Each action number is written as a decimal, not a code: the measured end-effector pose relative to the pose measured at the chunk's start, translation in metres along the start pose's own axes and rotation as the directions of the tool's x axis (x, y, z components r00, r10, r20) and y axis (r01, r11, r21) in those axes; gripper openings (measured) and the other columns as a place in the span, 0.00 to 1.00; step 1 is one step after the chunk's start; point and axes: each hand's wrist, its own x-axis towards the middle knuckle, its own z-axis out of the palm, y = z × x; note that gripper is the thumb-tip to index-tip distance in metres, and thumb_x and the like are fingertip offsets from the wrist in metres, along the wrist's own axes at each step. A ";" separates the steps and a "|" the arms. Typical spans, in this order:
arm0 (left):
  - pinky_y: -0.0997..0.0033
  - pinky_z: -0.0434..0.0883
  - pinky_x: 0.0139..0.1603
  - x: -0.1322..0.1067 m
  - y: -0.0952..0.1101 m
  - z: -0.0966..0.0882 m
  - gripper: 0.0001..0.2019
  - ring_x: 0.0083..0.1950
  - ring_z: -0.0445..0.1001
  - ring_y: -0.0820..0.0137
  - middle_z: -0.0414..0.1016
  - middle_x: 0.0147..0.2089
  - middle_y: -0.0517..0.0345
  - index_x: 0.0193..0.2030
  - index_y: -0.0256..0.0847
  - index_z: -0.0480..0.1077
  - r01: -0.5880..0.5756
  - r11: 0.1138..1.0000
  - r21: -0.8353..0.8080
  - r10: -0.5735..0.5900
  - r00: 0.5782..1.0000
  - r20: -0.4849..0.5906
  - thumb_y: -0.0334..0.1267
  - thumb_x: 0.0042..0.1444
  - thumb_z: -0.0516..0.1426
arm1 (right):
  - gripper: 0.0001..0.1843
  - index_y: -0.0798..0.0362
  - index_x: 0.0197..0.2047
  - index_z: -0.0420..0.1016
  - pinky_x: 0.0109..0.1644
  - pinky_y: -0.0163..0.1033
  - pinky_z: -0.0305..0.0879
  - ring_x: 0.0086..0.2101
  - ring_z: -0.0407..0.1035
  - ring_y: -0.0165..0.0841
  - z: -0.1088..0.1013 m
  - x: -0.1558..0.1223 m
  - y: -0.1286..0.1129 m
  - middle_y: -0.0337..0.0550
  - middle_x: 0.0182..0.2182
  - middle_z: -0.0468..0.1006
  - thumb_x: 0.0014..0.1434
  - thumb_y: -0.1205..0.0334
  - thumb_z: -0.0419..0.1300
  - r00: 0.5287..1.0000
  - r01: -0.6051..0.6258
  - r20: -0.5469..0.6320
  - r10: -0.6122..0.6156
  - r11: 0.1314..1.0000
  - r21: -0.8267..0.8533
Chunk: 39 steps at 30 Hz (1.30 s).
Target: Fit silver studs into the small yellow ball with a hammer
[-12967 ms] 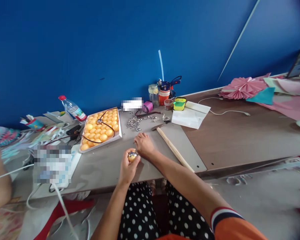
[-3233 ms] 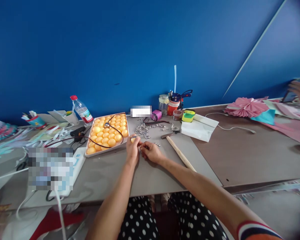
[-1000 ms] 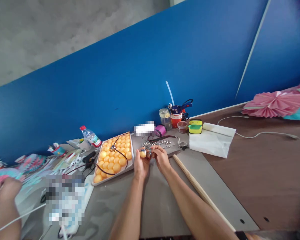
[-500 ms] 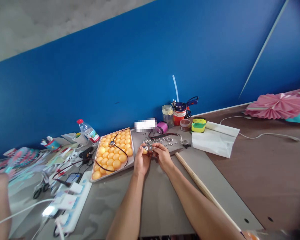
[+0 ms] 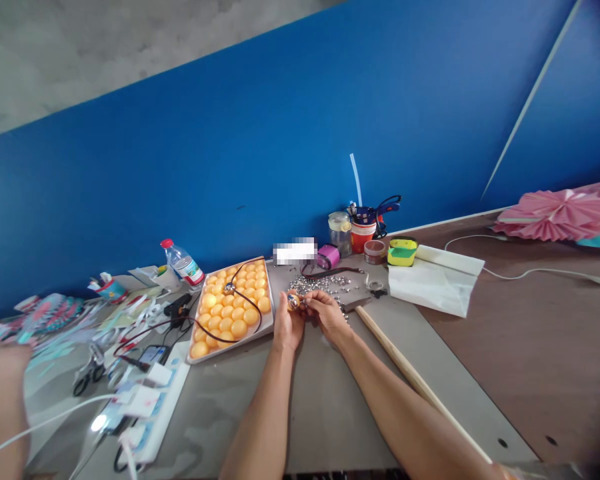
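My left hand [image 5: 289,327] is closed around an orange ball [image 5: 293,302] that carries shiny silver pieces on its visible side. My right hand [image 5: 327,317] is pinched close to the ball's right side. What sits between its fingertips is too small to make out. Just beyond both hands, many small silver pieces [image 5: 337,283] lie scattered on the grey table. To the left is a white tray [image 5: 271,313] filled with orange balls. A dark cord [image 5: 247,299] with a silver-studded ball [image 5: 229,288] lies across them.
Right of my hands lies a long wooden handle [image 5: 405,357]. Behind are a pink-purple object [image 5: 329,256], a jar [image 5: 340,233], a red cup of tools [image 5: 363,238] and white paper [image 5: 433,287]. On the left are a bottle [image 5: 183,263], a power strip [image 5: 165,407] and another person's arm [image 5: 3,400].
The ball in my left hand is turned, and more of its orange surface shows. My right fingertips stay beside it. The whole view has shifted slightly.
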 end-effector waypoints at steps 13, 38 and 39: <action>0.76 0.60 0.23 0.001 -0.001 0.002 0.08 0.20 0.62 0.77 0.64 0.21 0.64 0.33 0.38 0.65 -0.052 0.997 0.050 0.054 0.998 -0.028 0.41 0.53 0.56 | 0.07 0.53 0.24 0.71 0.26 0.32 0.55 0.19 0.59 0.24 0.003 -0.003 -0.002 0.35 0.18 0.72 0.41 0.61 0.64 0.996 0.048 0.080 -0.044 0.997 -0.053; 0.75 0.63 0.25 0.000 0.000 0.006 0.16 0.23 0.66 0.74 0.66 0.24 0.60 0.35 0.37 0.65 0.023 0.998 0.060 -0.020 0.998 -0.057 0.50 0.56 0.52 | 0.04 0.53 0.22 0.73 0.26 0.32 0.53 0.20 0.59 0.25 0.004 0.000 0.005 0.33 0.16 0.69 0.41 0.62 0.62 0.996 0.072 0.066 -0.059 0.975 -0.210; 0.75 0.63 0.26 0.000 0.000 0.006 0.16 0.23 0.66 0.74 0.66 0.24 0.60 0.35 0.37 0.65 0.020 0.998 0.063 -0.017 0.998 -0.055 0.50 0.56 0.52 | 0.04 0.53 0.22 0.73 0.26 0.32 0.53 0.20 0.59 0.25 0.004 0.000 0.005 0.33 0.17 0.69 0.41 0.62 0.62 0.996 0.068 0.071 -0.055 0.977 -0.203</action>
